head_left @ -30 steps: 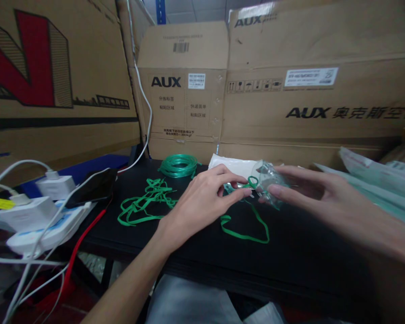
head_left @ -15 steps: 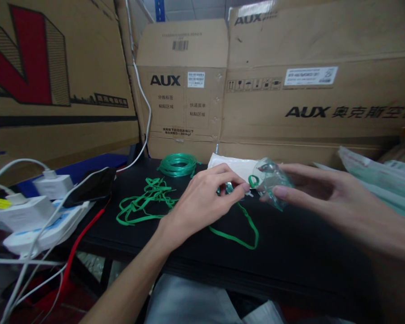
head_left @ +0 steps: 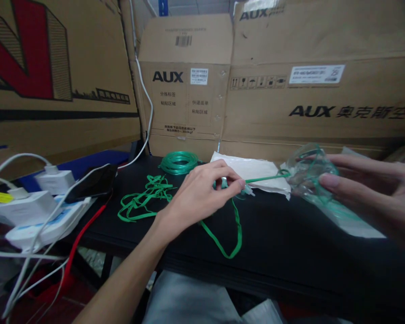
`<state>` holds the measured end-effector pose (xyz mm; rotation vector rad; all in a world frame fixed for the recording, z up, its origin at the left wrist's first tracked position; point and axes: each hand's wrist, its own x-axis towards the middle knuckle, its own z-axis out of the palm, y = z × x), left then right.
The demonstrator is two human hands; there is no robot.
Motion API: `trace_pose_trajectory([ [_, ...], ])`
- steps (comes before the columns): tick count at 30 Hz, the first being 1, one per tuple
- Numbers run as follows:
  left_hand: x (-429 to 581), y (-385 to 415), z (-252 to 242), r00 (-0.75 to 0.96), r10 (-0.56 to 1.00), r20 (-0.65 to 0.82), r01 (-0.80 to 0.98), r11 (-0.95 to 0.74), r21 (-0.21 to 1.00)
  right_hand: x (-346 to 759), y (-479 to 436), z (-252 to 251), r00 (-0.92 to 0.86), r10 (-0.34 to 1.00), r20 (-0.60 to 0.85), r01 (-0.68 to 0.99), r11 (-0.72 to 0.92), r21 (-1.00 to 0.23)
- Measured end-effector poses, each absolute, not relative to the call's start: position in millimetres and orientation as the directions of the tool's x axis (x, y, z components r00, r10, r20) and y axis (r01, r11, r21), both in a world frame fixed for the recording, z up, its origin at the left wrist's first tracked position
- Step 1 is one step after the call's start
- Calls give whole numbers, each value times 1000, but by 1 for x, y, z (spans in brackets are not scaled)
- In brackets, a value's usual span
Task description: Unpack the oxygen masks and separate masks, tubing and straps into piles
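Note:
My right hand (head_left: 367,182) grips a clear, greenish plastic face mask (head_left: 310,173), like an oxygen mask, between thumb and fingers above the table's right side. From the mask a green elastic strap (head_left: 268,178) runs taut to my left hand (head_left: 199,191), whose thumb and forefinger pinch it. A small clear plastic piece (head_left: 247,191) shows beneath those left fingertips; what else the fingers cover is hidden. Below the left hand, a slack length of green strap (head_left: 239,229) loops down onto the black table. Left of that hand lies a tangled heap of green straps (head_left: 148,195).
A coil of green tubing (head_left: 179,163) rests behind the left hand, beside a white packet (head_left: 256,167). Another white sheet or bag (head_left: 361,225) lies under the right hand. Chargers, white cables and a power strip (head_left: 50,225) crowd the left. Cardboard boxes (head_left: 185,99) wall the back.
My right hand has moved right with the mask, away from the left hand. The strap between them has been pulled straight. My left hand has barely moved.

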<state>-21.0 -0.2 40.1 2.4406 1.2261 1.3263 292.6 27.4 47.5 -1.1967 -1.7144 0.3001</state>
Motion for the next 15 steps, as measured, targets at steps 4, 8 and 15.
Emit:
trace_pose_trajectory([
  [4, -11, -3, 35, 296, 672, 678, 593, -686, 421, 267, 19, 56, -175, 863, 474, 470, 496, -730],
  [8, -7, -6, 35, 275, 651, 707, 566, -704, 428, 235, 6, 71, -265, 856, 445, 441, 518, -733],
  [15, -5, -7, 37, 310, 669, 676, 560, -703, 439, 220, -6, 80, -361, 868, 342, 438, 481, -759],
])
